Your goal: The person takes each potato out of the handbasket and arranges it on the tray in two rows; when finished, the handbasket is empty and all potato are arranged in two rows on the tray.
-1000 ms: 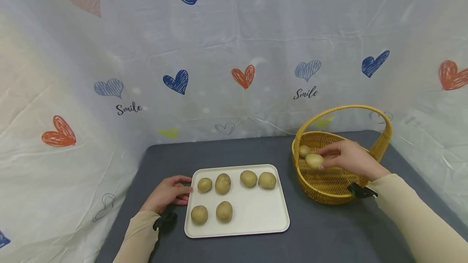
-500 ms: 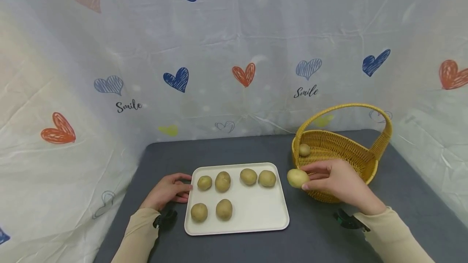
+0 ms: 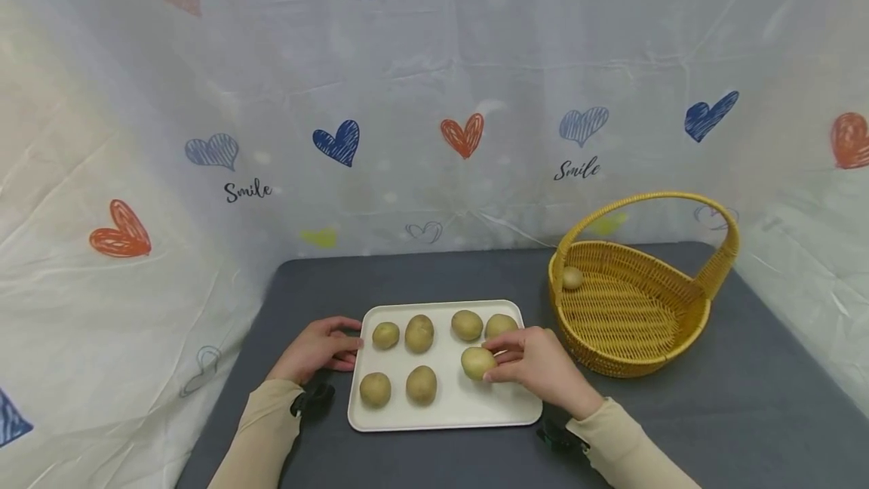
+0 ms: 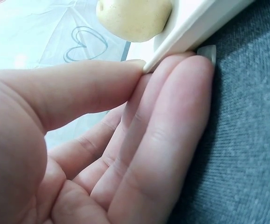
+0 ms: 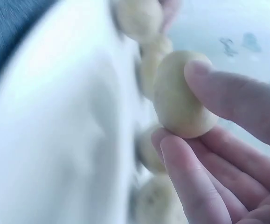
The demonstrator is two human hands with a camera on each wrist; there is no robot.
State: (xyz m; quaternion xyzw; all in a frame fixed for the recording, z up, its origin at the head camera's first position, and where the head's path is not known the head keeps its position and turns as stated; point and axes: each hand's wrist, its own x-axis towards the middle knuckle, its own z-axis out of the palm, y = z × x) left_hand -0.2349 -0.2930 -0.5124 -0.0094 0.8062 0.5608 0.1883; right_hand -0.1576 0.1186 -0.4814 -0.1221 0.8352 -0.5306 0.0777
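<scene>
A potato (image 3: 478,363) is pinched between the thumb and fingers of my right hand (image 3: 539,364), over the right part of a white tray (image 3: 468,413). The same potato (image 5: 183,95) shows close up in the right wrist view, with other potatoes blurred behind it. My left hand (image 3: 319,349) is at the tray's left edge. In the left wrist view its thumb (image 4: 93,88) lies on the tray rim (image 4: 186,32) and its fingers sit under the edge, pinching it. Several potatoes lie on the tray, among them one potato (image 3: 422,385) in the front row.
A yellow wicker basket (image 3: 631,353) with a tall handle stands at the right, with one potato (image 3: 572,278) inside at its left. The dark grey table (image 3: 407,462) ends at a white curtain (image 3: 380,195) printed with hearts.
My right hand has carried the potato out of the basket and leftward over the tray. The left hand stays at the tray's edge. The head view has shifted slightly.
</scene>
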